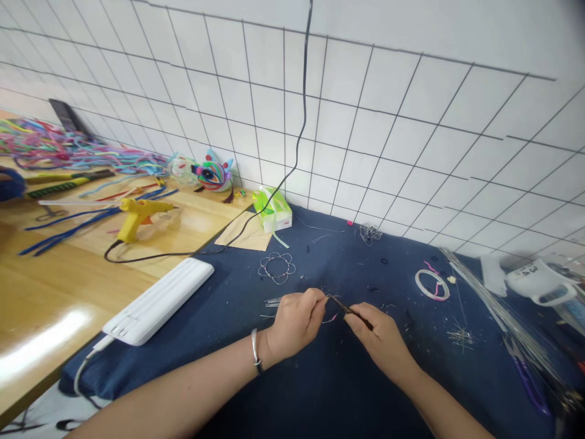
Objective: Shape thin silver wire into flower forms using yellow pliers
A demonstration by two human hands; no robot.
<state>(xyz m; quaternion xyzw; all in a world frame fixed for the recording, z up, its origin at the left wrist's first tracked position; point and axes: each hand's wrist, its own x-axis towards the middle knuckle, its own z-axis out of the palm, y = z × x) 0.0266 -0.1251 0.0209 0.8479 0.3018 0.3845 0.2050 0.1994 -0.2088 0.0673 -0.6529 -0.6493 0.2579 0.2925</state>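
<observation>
My left hand point(297, 320), with a silver bangle at the wrist, pinches a thin wire whose loop point(329, 319) shows beside the fingers with a pink piece on it. My right hand point(375, 335) is closed around a slim dark pointed tool point(340, 303), pliers or tweezers; its handle is mostly hidden in the palm. The tool's tip meets the wire at my left fingertips. Beyond my left hand lies a flower-shaped wire ring point(276, 268) with small beads. Cut wire pieces point(273, 302) lie just left of that hand.
A white power strip point(159, 299) and a yellow glue gun point(137, 216) are at left. A tissue pack point(272, 210) stands by the wall. At right are a tape roll point(432, 285), a wire bundle point(498, 305), purple-handled scissors point(530, 384) and a white mug point(542, 282).
</observation>
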